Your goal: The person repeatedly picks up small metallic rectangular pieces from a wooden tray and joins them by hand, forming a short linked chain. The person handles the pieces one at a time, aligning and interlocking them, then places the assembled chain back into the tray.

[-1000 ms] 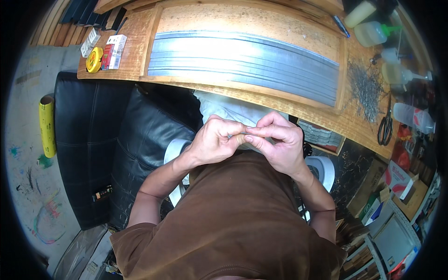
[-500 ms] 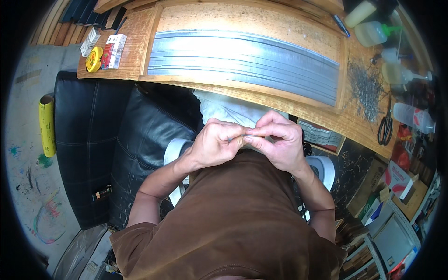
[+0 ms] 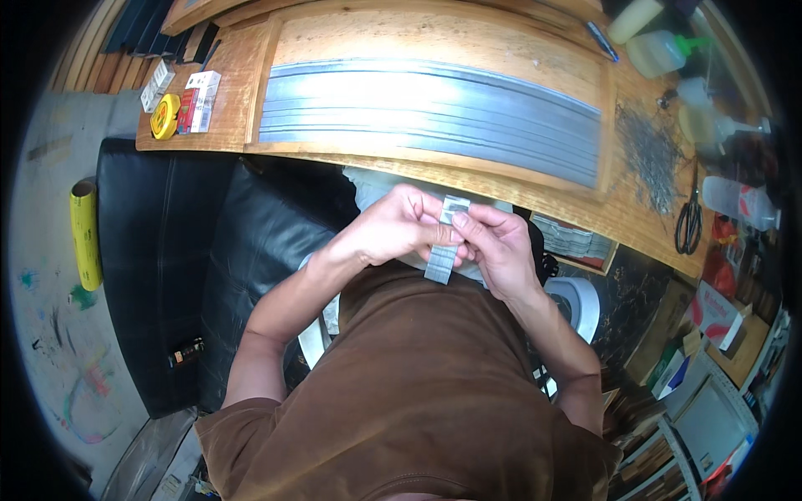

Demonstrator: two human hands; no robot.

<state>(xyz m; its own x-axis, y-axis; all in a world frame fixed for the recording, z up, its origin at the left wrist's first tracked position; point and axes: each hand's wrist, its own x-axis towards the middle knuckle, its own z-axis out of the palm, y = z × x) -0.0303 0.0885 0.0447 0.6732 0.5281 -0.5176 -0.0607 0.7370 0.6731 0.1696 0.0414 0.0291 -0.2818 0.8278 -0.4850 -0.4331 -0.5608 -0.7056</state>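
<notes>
Between my two hands is a flat, narrow grey strip [image 3: 439,265] with cross lines along it; its exact kind is unclear. One end points up toward the wooden bench, the other down toward my brown shirt. My left hand [image 3: 403,225] pinches the strip from its left side, thumb across the face. From the right, my right hand [image 3: 499,246] grips it with the thumb on top near the upper part. Fingers cover the strip's middle. Both hands are just off the bench's front edge.
Long silvery strips [image 3: 418,108] lie in a framed recess of the bench [image 3: 334,157]. To the right are thin metal pieces [image 3: 650,159], black scissors [image 3: 688,224] and bottles [image 3: 656,54]. A yellow tape measure [image 3: 165,116] sits left. Below is an open drawer [image 3: 572,242] holding grey bundles.
The strip, previously almost hidden and seen edge-on between my fingertips, is now turned with its face upward and its length showing. Both hands have shifted their grip.
</notes>
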